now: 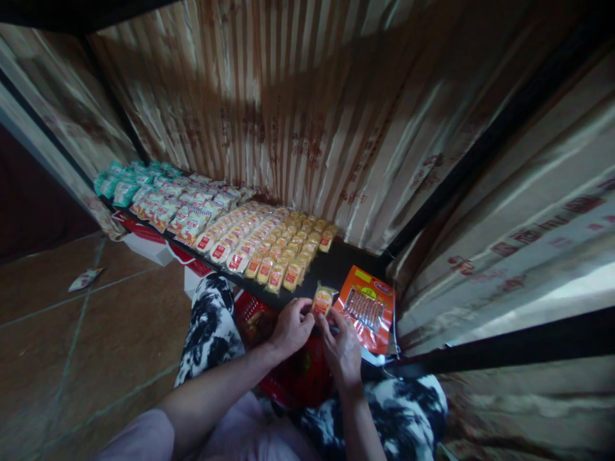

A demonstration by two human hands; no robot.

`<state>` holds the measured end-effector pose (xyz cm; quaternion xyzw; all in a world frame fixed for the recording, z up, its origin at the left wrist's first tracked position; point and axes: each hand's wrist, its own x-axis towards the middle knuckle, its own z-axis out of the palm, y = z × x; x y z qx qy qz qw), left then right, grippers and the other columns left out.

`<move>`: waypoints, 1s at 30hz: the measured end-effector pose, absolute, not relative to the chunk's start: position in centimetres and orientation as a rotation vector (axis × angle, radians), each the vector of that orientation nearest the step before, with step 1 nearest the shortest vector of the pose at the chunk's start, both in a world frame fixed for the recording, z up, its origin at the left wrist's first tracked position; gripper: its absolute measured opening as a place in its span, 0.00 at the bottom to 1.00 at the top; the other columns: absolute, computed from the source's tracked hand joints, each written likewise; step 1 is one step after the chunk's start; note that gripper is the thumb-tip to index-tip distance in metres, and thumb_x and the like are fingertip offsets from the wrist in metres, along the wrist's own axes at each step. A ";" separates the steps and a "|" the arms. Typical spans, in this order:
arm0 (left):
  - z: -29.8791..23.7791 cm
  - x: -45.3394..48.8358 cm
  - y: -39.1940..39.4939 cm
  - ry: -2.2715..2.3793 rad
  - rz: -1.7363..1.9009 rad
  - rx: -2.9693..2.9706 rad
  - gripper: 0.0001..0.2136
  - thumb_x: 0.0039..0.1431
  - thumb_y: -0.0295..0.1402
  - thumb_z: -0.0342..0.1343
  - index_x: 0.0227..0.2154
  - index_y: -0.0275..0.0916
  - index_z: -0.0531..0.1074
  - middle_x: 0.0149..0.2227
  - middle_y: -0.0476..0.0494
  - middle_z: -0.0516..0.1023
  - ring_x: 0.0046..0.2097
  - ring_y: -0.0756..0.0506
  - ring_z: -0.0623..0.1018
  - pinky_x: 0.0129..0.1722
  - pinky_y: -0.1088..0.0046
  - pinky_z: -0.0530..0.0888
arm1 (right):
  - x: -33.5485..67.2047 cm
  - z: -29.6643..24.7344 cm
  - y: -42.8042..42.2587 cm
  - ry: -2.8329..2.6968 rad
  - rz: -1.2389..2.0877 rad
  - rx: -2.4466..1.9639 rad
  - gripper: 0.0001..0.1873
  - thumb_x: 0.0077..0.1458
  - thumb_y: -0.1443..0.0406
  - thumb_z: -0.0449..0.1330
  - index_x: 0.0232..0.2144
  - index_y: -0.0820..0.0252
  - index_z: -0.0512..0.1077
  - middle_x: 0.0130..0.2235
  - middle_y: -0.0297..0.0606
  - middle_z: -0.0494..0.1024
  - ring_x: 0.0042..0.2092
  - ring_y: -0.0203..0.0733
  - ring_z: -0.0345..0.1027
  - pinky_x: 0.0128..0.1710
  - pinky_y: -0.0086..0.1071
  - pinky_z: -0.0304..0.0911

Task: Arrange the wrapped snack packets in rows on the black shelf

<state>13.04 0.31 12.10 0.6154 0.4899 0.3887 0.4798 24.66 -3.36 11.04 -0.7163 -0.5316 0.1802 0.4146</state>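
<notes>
Between my two hands is a small wrapped snack cake [323,301], yellowish with a red label, in a clear packet. My left hand [294,325] pinches its left edge with thumb and forefinger. On its lower right, the fingers of my right hand [342,342] grip the same packet. Just beyond, rows of matching yellow snack packets [283,250] stand on a black shelf [314,274]. Right of my hands lies an orange bag [368,307] with a clear window showing several thin brown sticks.
Paler wrapped cakes [235,237], white-and-orange bags [192,214] and green bags [122,182] line the shelf leftward. A red basket [307,374] sits below my hands. Curtains [288,115] and black bars [461,150] enclose the shelf. One packet [85,280] lies on the tiled floor.
</notes>
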 end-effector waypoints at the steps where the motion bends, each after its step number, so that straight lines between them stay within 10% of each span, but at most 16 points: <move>1: 12.1 13.2 0.5 1.202 0.958 1.510 0.13 0.51 0.25 0.49 0.40 0.36 0.71 0.43 0.40 0.73 0.43 0.45 0.74 0.40 0.72 0.72 | 24.7 11.2 -3.2 -1.347 0.425 -1.827 0.28 0.53 0.46 0.46 0.37 0.61 0.72 0.34 0.44 0.73 0.36 0.45 0.68 0.38 0.36 0.62; 30: 10.2 18.2 6.2 1.212 1.037 1.443 0.13 0.57 0.29 0.45 0.42 0.38 0.71 0.48 0.39 0.73 0.53 0.42 0.68 0.58 0.64 0.59 | 27.9 10.3 6.3 -1.359 0.476 -1.959 0.16 0.50 0.59 0.51 0.38 0.61 0.71 0.33 0.43 0.78 0.33 0.43 0.71 0.33 0.31 0.61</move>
